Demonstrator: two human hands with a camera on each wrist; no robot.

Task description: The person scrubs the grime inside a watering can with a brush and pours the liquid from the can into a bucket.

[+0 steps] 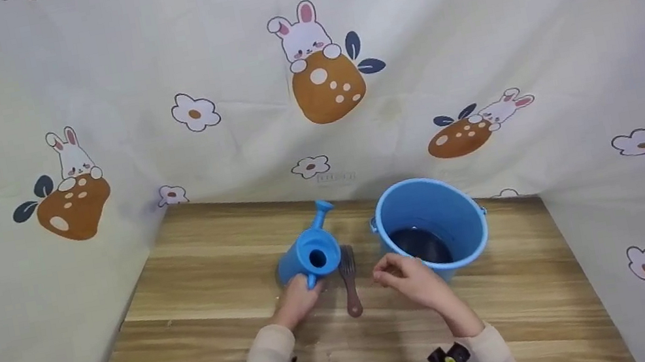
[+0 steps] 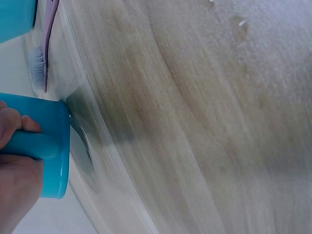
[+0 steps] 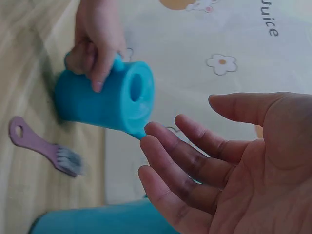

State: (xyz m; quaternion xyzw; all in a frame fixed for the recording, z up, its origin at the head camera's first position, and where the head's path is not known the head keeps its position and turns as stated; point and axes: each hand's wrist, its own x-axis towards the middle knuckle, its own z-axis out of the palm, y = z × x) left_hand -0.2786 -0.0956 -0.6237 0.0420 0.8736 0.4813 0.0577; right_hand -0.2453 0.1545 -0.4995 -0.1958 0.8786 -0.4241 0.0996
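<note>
My left hand [image 1: 298,299] grips the handle of a blue watering can [image 1: 292,262], its spout pointing toward the back wall. In the left wrist view, the can's base [image 2: 61,146] is right at the table, beside a wet, shiny patch [image 2: 83,141]. A brush [image 1: 352,292] with a mauve handle and grey bristles lies just right of the can. My right hand [image 1: 417,282] hovers by the near rim of a blue bucket [image 1: 446,205], holding nothing. Its fingers [image 3: 185,187] are loosely bent and spread in the right wrist view. Dark liquid [image 1: 420,245] shows in the bucket's bottom.
The wooden table [image 1: 191,264] has small water drops [image 1: 331,360] near its front. A pale cloth [image 1: 250,147] printed with rabbits and flowers hangs around the back and both sides. The bucket stands near the back edge.
</note>
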